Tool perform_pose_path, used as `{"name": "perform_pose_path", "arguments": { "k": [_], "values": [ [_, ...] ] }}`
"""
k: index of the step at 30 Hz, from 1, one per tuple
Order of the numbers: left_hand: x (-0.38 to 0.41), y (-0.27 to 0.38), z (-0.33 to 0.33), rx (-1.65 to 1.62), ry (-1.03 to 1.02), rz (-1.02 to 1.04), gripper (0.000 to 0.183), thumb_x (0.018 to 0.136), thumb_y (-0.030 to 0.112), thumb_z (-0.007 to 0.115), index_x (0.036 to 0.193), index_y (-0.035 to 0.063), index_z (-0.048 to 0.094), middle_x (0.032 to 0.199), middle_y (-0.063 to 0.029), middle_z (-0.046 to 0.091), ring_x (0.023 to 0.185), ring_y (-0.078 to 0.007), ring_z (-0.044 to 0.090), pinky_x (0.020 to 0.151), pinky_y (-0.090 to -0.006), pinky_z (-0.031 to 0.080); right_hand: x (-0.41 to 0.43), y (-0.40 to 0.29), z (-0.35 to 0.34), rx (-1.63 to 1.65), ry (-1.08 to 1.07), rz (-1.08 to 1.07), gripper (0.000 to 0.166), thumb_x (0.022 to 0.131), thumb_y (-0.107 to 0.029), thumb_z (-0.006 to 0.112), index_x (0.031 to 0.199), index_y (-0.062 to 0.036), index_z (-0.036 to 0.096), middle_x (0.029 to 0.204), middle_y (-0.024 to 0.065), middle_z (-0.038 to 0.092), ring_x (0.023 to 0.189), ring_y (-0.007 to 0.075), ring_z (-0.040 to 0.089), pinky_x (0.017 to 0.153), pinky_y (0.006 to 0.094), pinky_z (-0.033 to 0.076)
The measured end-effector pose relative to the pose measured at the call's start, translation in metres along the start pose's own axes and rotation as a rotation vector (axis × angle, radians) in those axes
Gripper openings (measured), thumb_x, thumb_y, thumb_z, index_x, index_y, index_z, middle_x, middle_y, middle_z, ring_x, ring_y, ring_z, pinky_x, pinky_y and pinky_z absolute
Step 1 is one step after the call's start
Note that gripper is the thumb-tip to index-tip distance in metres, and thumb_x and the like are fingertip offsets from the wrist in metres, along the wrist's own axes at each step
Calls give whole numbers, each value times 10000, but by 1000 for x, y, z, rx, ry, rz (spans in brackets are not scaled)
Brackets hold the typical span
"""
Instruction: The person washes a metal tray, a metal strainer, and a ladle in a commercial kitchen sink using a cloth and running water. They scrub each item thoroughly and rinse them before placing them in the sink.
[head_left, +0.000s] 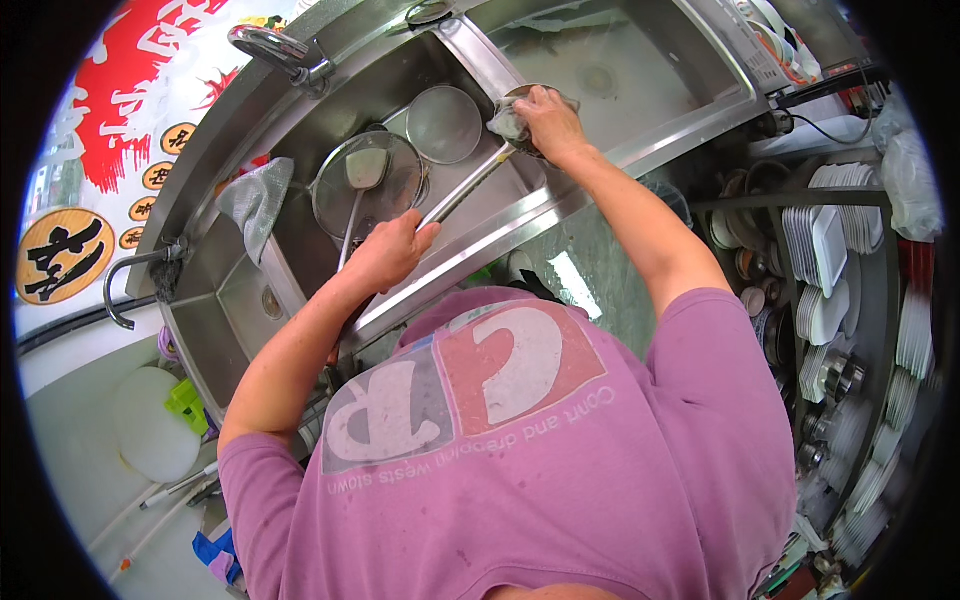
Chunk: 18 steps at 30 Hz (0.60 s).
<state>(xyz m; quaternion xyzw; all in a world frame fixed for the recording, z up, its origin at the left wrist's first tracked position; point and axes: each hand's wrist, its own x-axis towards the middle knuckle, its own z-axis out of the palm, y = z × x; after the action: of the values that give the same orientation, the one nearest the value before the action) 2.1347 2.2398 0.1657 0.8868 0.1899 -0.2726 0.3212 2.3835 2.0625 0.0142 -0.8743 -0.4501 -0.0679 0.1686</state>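
Observation:
My left hand (390, 251) is closed on the long metal handle (469, 187) of a round-headed utensil, perhaps a ladle, over the middle basin of a steel sink. At the handle's far end, my right hand (551, 124) presses a pale wet cloth or scrubber (510, 120) against the round head, which the hand partly hides. Left of the handle, a wire strainer (322, 187) lies in the basin with a metal wok spatula (367, 169) across it. A round mesh skimmer (444, 125) lies just beyond them.
Curved faucets (274, 45) stand along the sink's back edge. A grey mesh cloth (259, 202) hangs over the left divider (285, 270). The right basin (600, 67) holds shallow water. Racks with stacked white plates (817, 247) stand at the right. A white round board (157, 424) leans at the left.

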Motion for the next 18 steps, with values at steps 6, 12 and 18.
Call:
{"name": "perform_pose_path", "arguments": {
  "k": [6,12,18],
  "values": [
    [11,-7,9,108,94,80,433,987,403,470,964,-29,498,841,-304,629,802,-496,602,712,-552,457,10,1,14,55,60,136,255,816,-129,585,1064,-133,643,1082,128,583,1019,339,568,859,409,493],
    [11,-7,-1,150,57,21,426,983,393,480,987,-33,502,872,-312,634,874,-509,597,760,-571,452,8,-3,-2,476,-243,302,262,837,-174,560,1070,-64,612,1034,194,594,999,391,577,850,457,476],
    [7,-2,-1,219,129,4,380,977,367,495,989,-13,491,832,-304,640,852,-485,618,747,-567,477,26,11,-12,-28,45,-183,276,849,-69,556,1114,-138,592,1194,118,526,1151,314,507,963,399,451]
  ]
}}
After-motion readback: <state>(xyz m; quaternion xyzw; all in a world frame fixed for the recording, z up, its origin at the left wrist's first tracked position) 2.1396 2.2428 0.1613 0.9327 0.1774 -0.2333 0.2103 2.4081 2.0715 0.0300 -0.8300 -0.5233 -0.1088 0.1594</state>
